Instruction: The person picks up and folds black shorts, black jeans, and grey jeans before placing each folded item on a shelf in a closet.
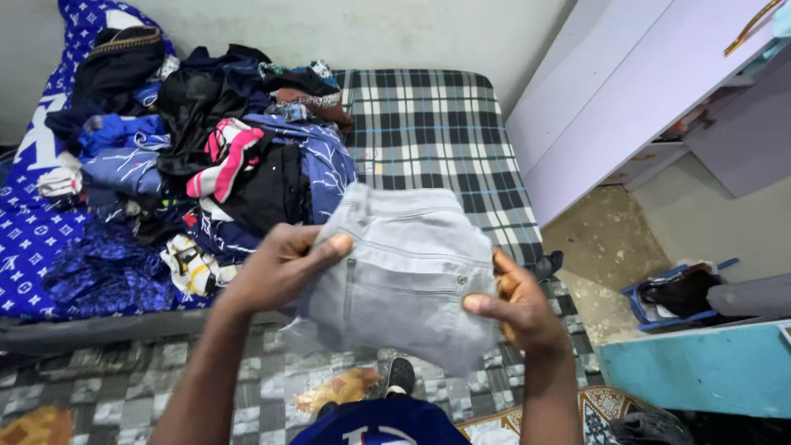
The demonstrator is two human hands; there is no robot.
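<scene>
- The left hand (280, 265) grips the left edge of a folded pair of pale grey denim jeans (404, 276), thumb laid across the front and fingers curled behind the cloth.
- The right hand (515, 305) pinches the right edge of the same garment, thumb on the front near a back pocket, fingers hidden behind.
- The jeans hang in the air between both hands, above the near edge of a mattress with a black, grey and white checked cover (445, 124).
- A heap of dark and blue crumpled clothes (206, 148) lies on the mattress, to the left of the jeans.
- A lilac wooden wardrobe (626, 91) stands to the right.
</scene>
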